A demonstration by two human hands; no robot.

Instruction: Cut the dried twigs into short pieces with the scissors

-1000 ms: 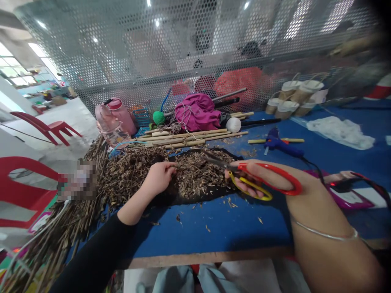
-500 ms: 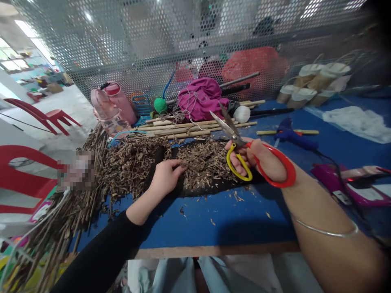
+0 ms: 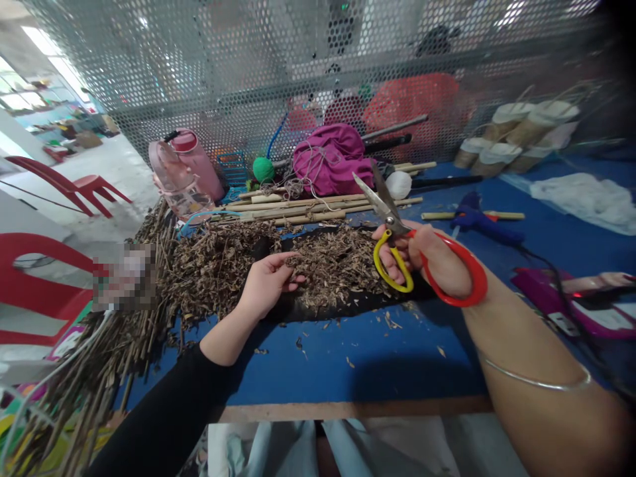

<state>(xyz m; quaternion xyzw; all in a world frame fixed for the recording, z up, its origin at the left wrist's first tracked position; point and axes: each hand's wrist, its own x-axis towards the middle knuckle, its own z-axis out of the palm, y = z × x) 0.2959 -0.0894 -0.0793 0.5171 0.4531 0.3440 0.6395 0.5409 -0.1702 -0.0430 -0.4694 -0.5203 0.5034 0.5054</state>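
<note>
My right hand point(image 3: 415, 255) grips scissors point(image 3: 392, 228) by a red loop and a yellow loop, their blades parted and pointing up to the left. Over the heap of dried brown plant bits point(image 3: 332, 265), my left hand point(image 3: 268, 285) has its thumb and forefinger pinched together on a small bit of the dried plant, mostly hidden by the fingers. The heap lies on a black cloth point(image 3: 318, 313) on the blue table point(image 3: 318, 364). A second, looser pile of dried plant point(image 3: 203, 271) lies left of my left hand.
Bamboo sticks point(image 3: 303, 212), a purple cloth bundle point(image 3: 330, 159) and a pink bottle point(image 3: 199, 165) line the back by a perforated metal screen point(image 3: 248, 73). On the right are a blue glue gun point(image 3: 481, 222) and paper-wrapped rolls point(image 3: 517, 129). Long dry stalks point(image 3: 124, 351) lie at left.
My left hand has drawn slightly back to the left, its thumb and forefinger now pinched on a bit of dried plant. The scissors are still held with blades parted.
</note>
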